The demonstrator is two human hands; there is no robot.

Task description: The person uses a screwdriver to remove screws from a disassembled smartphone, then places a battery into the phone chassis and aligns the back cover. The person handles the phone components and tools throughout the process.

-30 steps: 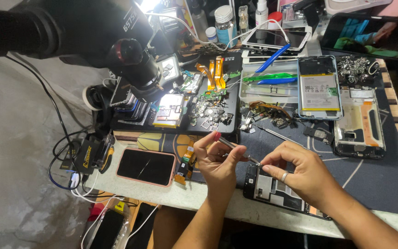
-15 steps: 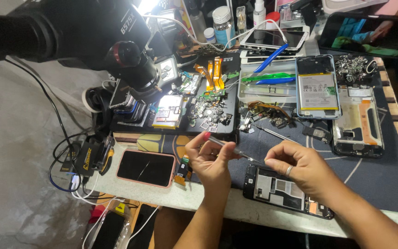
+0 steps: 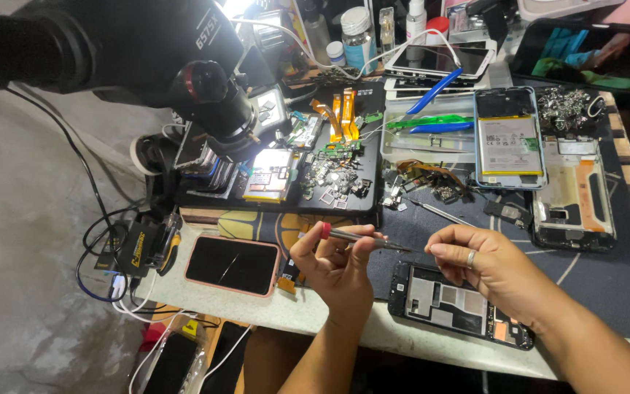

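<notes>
At the workbench's near edge, the left hand (image 3: 337,266) pinches a small screwdriver (image 3: 362,238); right hand (image 3: 486,266) fingertips pinch together at its tip, above an opened phone (image 3: 457,303). Seating the tip appears underway, demanding steadiness.

Bare mat (image 3: 607,292) right of the right hand (image 3: 501,270) is open. Opened phone (image 3: 461,303) lies right under both hands. Pink-cased phone (image 3: 232,265) blocks the left side of the bench. Microscope (image 3: 205,95) overhangs back left; parts tray (image 3: 329,175) and battery phone (image 3: 508,138) crowd the back.
</notes>
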